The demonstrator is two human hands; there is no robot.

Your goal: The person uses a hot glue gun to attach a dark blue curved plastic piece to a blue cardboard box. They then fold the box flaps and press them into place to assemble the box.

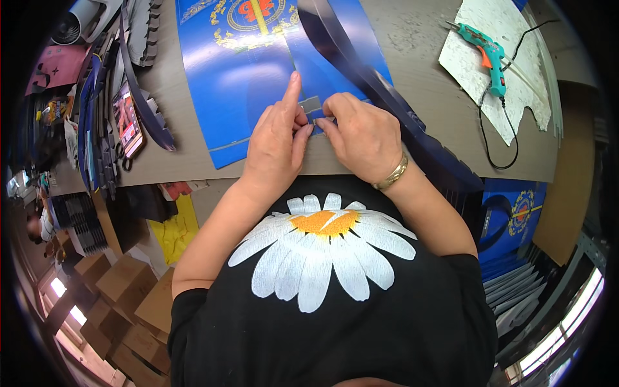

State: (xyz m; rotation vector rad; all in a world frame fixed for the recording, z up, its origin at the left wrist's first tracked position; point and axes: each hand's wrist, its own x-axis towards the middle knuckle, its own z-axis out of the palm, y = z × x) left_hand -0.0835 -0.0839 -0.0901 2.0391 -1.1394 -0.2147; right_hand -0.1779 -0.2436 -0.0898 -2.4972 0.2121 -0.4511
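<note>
A glossy blue printed sheet point(222, 106) with a gold and red emblem lies on the table before me. Over its near edge, my left hand point(273, 142) points its index finger forward, while its thumb and other fingers are bent together. Thumb and fingertips of my right hand point(366, 134) pinch close beside them, a bracelet on that wrist. Whatever small piece sits between the fingertips is too hidden to name. A long, dark blue curved strip point(380, 90) with notched edges crosses the sheet's right side and passes beneath my right forearm.
At the right, a teal glue gun point(487, 57) with a black cord rests on a stained white board point(529, 77). On the left lie a lit phone point(127, 119), scissors point(124, 156) and more curved strips point(138, 106). Cardboard boxes point(126, 284) are stacked below left.
</note>
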